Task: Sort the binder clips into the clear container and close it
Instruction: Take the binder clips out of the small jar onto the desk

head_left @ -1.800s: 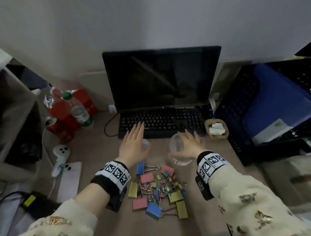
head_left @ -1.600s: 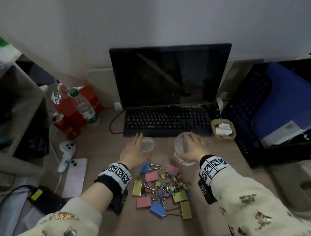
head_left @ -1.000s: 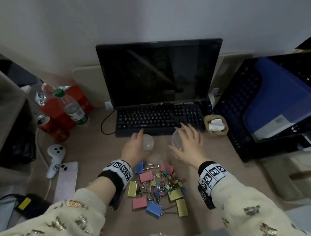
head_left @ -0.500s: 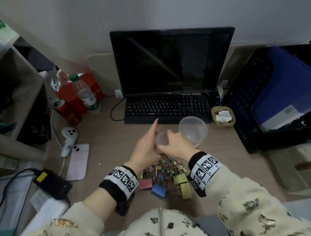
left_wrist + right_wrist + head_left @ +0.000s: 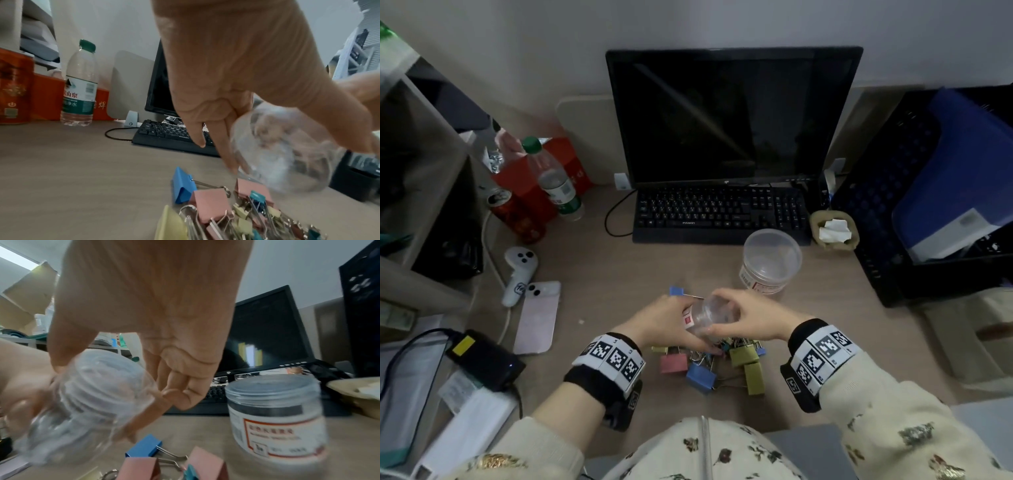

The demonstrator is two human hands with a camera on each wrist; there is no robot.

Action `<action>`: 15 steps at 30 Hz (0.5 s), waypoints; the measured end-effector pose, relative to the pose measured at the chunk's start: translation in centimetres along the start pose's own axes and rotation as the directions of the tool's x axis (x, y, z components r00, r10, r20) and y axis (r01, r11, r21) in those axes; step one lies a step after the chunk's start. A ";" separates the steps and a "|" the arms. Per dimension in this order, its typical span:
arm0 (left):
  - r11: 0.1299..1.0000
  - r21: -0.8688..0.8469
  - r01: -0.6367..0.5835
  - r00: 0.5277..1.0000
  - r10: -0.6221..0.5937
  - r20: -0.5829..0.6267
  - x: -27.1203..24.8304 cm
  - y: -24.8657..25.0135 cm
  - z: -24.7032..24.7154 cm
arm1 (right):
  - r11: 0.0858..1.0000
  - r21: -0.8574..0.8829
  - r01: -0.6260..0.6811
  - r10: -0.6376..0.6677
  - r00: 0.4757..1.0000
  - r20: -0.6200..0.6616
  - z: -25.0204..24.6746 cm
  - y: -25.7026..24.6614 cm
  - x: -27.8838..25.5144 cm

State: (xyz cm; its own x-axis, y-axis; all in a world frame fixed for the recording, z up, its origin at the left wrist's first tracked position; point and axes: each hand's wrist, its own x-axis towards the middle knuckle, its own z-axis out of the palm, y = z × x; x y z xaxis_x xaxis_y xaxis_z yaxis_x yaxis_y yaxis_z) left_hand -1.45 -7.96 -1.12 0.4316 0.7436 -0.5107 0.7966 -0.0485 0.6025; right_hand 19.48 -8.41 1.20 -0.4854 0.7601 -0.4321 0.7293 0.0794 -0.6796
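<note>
A small clear container (image 5: 710,313) lies tilted on its side between both hands, just above a pile of coloured binder clips (image 5: 709,363). My left hand (image 5: 688,329) grips its labelled base end. My right hand (image 5: 722,315) grips the other, ridged end with thumb and fingers, as the right wrist view shows on the container (image 5: 82,402). In the left wrist view the container (image 5: 287,154) is blurred above the clips (image 5: 216,207). A larger clear container (image 5: 772,263) stands upright on the desk, behind and to the right of the hands, with nobody holding it.
A keyboard (image 5: 719,214) and monitor (image 5: 732,116) stand behind. A phone (image 5: 537,317), a white controller (image 5: 518,270), a water bottle (image 5: 554,181) and a red can (image 5: 513,212) sit to the left. A black crate (image 5: 928,192) and a small bowl (image 5: 834,229) are on the right.
My left hand picked the small container up from near the keyboard. My right hand let go of the larger container and joined it. Both hands came back toward me over the clips.
</note>
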 end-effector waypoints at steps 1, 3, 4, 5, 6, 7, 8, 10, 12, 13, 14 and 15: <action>0.999 0.031 0.027 1.000 -0.027 -0.005 -0.1 -0.3 0.1 | 0.998 0.069 0.009 -0.007 1.000 -0.026 0.1 0.7 -0.4; 0.996 0.018 0.083 0.995 -0.082 -0.061 -0.3 -1.5 0.7 | 0.966 0.254 -0.038 0.065 0.993 -0.097 0.1 2.3 -1.4; 0.994 -0.036 0.108 0.989 -0.111 -0.100 -0.5 -2.0 1.0 | 0.944 0.320 -0.077 0.125 0.983 -0.134 0.2 3.1 -2.1; 0.986 -0.107 0.131 0.980 -0.145 -0.138 -0.8 -2.4 1.2 | 0.927 0.355 -0.121 0.192 0.966 -0.172 0.5 4.1 -2.6; 0.972 -0.180 0.149 0.967 -0.181 -0.180 -1.1 -2.5 1.4 | 0.917 0.358 -0.176 0.266 0.939 -0.218 0.9 5.2 -2.9; 0.959 -0.240 0.153 0.952 -0.209 -0.225 -1.4 -2.6 1.6 | 0.908 0.351 -0.230 0.333 0.904 -0.268 1.4 6.3 -3.2; 0.950 -0.278 0.146 0.937 -0.223 -0.270 -1.6 -2.8 1.8 | 0.894 0.356 -0.272 0.387 0.869 -0.308 2.0 7.4 -3.3; 0.942 -0.307 0.134 0.917 -0.235 -0.322 -1.8 -2.9 2.1 | 0.849 0.414 -0.328 0.478 0.809 -0.341 3.1 9.2 -3.2; 0.937 -0.319 0.142 0.908 -0.252 -0.335 -1.8 -3.1 2.5 | 0.815 0.458 -0.355 0.532 0.772 -0.348 3.9 10.6 -3.0; 0.932 -0.331 0.148 0.906 -0.262 -0.333 -1.7 -3.3 2.6 | 0.808 0.476 -0.348 0.538 0.764 -0.355 4.3 11.0 -2.9; 0.926 -0.346 0.149 0.903 -0.271 -0.334 -1.7 -3.4 2.6 | 0.803 0.493 -0.334 0.539 0.759 -0.364 4.5 11.3 -2.8; 0.920 -0.362 0.147 0.901 -0.276 -0.335 -1.7 -3.6 2.7 | 0.800 0.506 -0.321 0.538 0.758 -0.369 4.8 11.7 -2.8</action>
State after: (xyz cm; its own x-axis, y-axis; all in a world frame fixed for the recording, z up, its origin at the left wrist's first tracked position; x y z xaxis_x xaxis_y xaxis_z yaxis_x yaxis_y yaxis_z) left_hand -3.89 -10.84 -4.09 0.0276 0.9067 -0.4210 0.6433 0.3062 0.7017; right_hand 27.03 -12.71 -8.44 0.2018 0.8568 -0.4745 0.4956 -0.5072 -0.7051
